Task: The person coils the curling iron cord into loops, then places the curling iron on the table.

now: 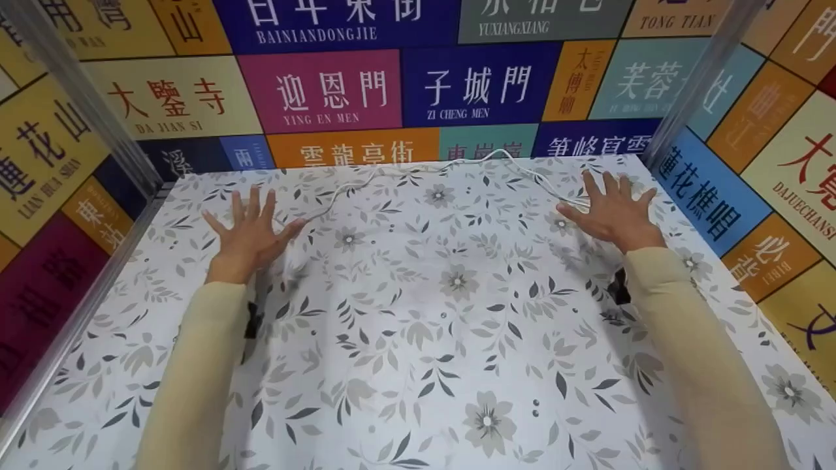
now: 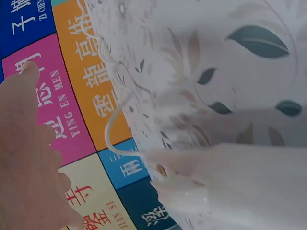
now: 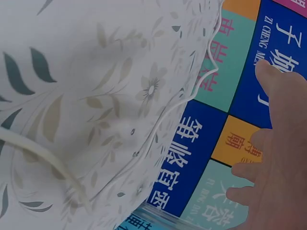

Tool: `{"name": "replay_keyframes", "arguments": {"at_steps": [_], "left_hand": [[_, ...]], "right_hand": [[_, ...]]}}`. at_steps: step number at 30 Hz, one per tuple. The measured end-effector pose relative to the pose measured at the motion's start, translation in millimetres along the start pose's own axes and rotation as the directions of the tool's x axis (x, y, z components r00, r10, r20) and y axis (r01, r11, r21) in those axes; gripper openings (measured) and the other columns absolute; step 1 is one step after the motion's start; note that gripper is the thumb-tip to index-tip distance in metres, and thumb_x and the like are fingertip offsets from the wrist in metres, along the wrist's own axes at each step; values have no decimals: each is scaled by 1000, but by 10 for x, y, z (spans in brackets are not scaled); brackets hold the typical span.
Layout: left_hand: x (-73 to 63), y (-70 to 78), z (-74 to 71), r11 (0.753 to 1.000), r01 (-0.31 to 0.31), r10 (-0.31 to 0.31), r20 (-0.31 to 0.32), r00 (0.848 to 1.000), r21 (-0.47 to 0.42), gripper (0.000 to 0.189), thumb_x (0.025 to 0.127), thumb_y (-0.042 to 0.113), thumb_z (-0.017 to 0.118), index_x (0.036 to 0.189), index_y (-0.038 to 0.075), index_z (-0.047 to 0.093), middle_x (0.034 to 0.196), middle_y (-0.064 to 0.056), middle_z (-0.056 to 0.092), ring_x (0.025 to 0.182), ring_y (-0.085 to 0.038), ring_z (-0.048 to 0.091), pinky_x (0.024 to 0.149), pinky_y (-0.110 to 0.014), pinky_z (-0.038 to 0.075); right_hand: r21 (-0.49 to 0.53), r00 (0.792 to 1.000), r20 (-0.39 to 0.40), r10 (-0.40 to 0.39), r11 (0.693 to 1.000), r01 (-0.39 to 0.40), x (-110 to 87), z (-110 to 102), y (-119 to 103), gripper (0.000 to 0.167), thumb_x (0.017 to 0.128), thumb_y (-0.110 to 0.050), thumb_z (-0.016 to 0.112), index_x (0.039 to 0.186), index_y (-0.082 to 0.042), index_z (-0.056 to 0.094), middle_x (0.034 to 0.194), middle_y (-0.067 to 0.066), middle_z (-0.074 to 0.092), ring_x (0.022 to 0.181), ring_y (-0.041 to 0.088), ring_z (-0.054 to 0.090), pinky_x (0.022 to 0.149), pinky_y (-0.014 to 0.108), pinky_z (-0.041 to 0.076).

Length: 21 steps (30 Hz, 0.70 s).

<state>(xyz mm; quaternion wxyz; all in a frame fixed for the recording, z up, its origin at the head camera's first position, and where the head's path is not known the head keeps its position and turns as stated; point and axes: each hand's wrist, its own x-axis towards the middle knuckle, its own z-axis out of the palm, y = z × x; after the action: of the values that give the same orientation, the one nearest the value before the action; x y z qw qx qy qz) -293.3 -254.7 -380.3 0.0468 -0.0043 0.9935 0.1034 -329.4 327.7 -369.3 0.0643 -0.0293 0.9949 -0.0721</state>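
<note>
My left hand (image 1: 248, 238) is held over the left part of the patterned table with its fingers spread and nothing in its grasp. Over the right part my right hand (image 1: 617, 212) is spread the same way, also empty. A thin white cable (image 1: 336, 194) runs in a wavy line along the table's back edge, its two ends passing near my thumbs in the head view. The left wrist view shows a bend of this cable (image 2: 107, 128) meeting a pale, blurred shape (image 2: 230, 187). In the right wrist view the cable (image 3: 176, 106) curves past the table edge.
A white table surface (image 1: 398, 287) printed with grey flowers and leaves lies below both arms. Behind it stands a back wall (image 1: 320, 88) of coloured panels with Chinese lettering. Similar panels close off both sides, with clear or metallic strips (image 1: 111, 104) at the corners.
</note>
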Motion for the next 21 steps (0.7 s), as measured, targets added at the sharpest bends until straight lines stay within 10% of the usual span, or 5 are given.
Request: {"name": "replay_keyframes", "arguments": {"at_steps": [10,21], "left_hand": [[-200,-314,22,1000,3,-3,5,1000,-24,98,95,78,22,161,10,-4,165,-23,-15,148,-50,-23,96,-82,-24],[-479,-607,-35,989,133,-113,251,961,-65,111,91,84,13,157,-3,-8,153,-47,7,138,-70,5,102,-86,-3]], "right_hand": [[16,998,51,40,999,-41,-78,60,260,109,89,-85,27,160,-9,-6,161,37,-4,145,62,-4,102,84,-9],[77,974,196,116,988,-133,-291,43,595,117,88,-85,28,157,7,4,155,45,0,136,67,14,105,81,16]]}}
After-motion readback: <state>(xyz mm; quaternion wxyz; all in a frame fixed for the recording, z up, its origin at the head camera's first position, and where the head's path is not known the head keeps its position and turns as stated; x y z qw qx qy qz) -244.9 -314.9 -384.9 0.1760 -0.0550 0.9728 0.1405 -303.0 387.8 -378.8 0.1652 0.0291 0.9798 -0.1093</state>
